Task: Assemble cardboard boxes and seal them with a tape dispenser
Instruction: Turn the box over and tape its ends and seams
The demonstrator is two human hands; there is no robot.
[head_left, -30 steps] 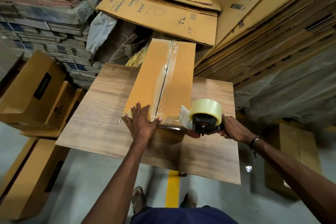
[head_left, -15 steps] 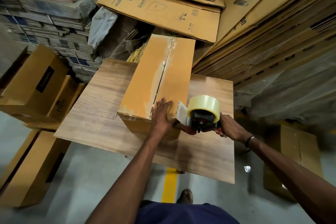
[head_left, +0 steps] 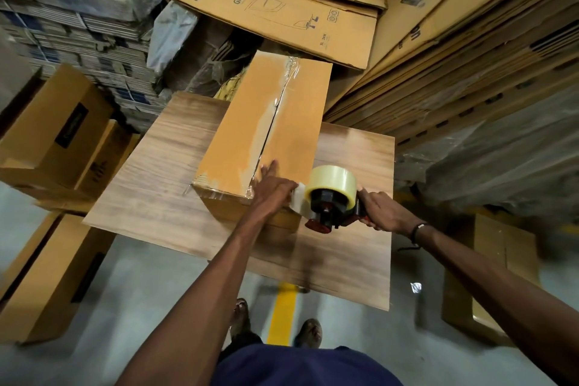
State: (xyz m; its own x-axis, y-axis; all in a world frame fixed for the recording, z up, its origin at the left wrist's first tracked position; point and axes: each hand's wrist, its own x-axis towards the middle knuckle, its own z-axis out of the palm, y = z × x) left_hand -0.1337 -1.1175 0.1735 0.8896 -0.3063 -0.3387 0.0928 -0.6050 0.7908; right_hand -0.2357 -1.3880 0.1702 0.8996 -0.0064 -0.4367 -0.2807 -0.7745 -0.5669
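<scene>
Head view: a person stands at a wooden counter (head_left: 150,197), both arms reaching forward.
Box: a long cardboard box (head_left: 291,122) lies on the counter, its far end past the back edge, clear tape along the top seam.
Left grip: the left hand (head_left: 272,188) lies flat, fingers straight, on the box's near end beside the seam.
Right grip: the right hand (head_left: 380,210) is curled round the handle of the tape dispenser (head_left: 332,197), which sits at the box's near right corner.
Surroundings: flattened cartons (head_left: 269,9) stacked behind; assembled boxes (head_left: 53,135) on the floor at left.
</scene>
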